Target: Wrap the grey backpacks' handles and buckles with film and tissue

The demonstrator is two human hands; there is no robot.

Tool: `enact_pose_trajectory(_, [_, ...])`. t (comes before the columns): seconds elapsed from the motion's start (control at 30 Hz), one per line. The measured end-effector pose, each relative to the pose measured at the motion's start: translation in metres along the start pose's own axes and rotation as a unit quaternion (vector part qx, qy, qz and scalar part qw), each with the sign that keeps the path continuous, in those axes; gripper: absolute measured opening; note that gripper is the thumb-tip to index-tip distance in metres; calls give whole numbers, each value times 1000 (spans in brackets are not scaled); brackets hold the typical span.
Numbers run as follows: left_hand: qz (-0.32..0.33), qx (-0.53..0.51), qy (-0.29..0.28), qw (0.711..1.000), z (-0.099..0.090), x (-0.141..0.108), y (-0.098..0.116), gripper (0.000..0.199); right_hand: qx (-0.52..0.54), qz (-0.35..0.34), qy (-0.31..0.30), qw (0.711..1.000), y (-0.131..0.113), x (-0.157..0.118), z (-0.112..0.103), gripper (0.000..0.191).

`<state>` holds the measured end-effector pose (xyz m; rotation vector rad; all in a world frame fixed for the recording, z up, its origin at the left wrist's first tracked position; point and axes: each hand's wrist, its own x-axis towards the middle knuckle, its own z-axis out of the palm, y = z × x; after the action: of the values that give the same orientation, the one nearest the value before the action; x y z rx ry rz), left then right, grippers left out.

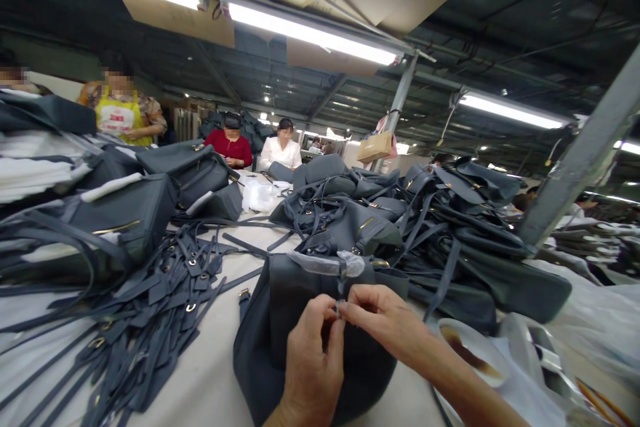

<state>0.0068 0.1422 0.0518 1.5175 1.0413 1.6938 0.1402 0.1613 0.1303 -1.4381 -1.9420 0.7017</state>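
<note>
Bag [285, 300] detailing seemed underway: at its front, left hand [315, 355] and right hand [383, 317] pinched an indistinct small piece [339, 307], likely needing steadiness next.

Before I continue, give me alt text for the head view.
The left hand and right hand pinch something too small to identify at the front of a dark bag. Loose straps lie heaped on a pale table to its left; more bags are piled behind.

Overhead tubes [315, 33] glare beneath a dim roof [530, 27]
</note>
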Motion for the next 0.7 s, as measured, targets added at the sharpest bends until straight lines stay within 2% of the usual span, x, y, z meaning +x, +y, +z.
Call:
enact_pose_trajectory(0.1, [-26, -34, -8, 999, 0, 3, 1, 11, 23, 15, -10, 1000, 1, 0, -2, 33])
enact_pose_trajectory(0.2, [-131, -125, -8, 983, 2, 7, 6, 14, 71, 50, -35, 996, 6, 0, -4, 30])
enact_pose_trajectory(0.33, [-289, -268, -15, 919, 3, 10, 14, 30, 153, 111, -80, 979, 15, -1, -4, 26])
enact_pose_trajectory(0.4, [-327, -302, -16, 895, 4, 9, 15, 34, 186, 129, -90, 970, 17, -2, -4, 26])
enact_pose_trajectory(0.7, [-290, -311, 14, 905, 6, 9, 12, 31, 342, 194, -79, 916, 27, 5, 9, 42])
